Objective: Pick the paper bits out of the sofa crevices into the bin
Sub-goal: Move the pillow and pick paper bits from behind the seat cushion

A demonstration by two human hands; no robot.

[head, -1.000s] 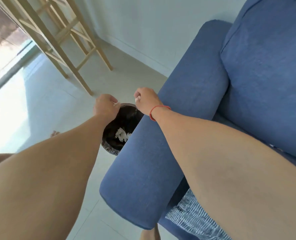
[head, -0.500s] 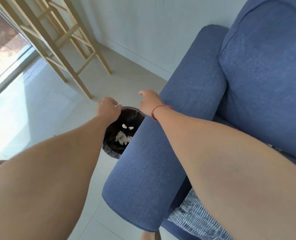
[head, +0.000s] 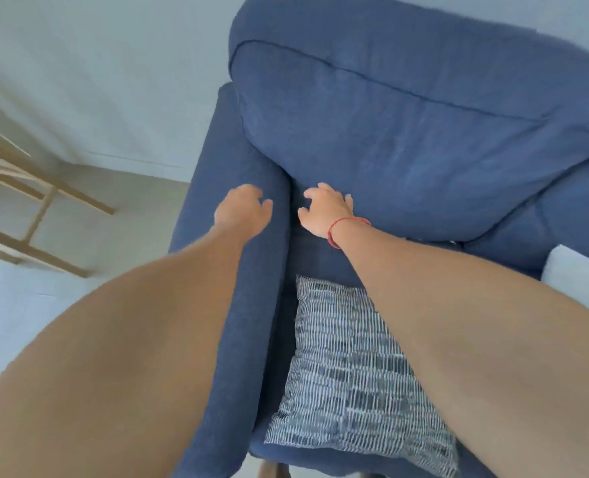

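Observation:
The blue sofa (head: 406, 139) fills the right of the view. My left hand (head: 243, 210) hovers over the sofa's armrest (head: 237, 305), fingers apart, holding nothing. My right hand (head: 324, 210), with a red string at the wrist, rests at the foot of the back cushion, fingers spread, right beside the dark crevice (head: 291, 215) between armrest and cushion. Both hands flank that crevice. No paper bits show in it. The bin is out of view.
A blue-and-white patterned cushion (head: 351, 367) lies on the seat below my right arm. A white cushion (head: 575, 281) sits at the right edge. A wooden stool frame (head: 34, 208) stands on the tiled floor at the left, near the wall.
Both hands left the black bin beside the armrest, where paper bits dropped in, and moved to the sofa crevice. My view swung right, so the bin is gone from sight.

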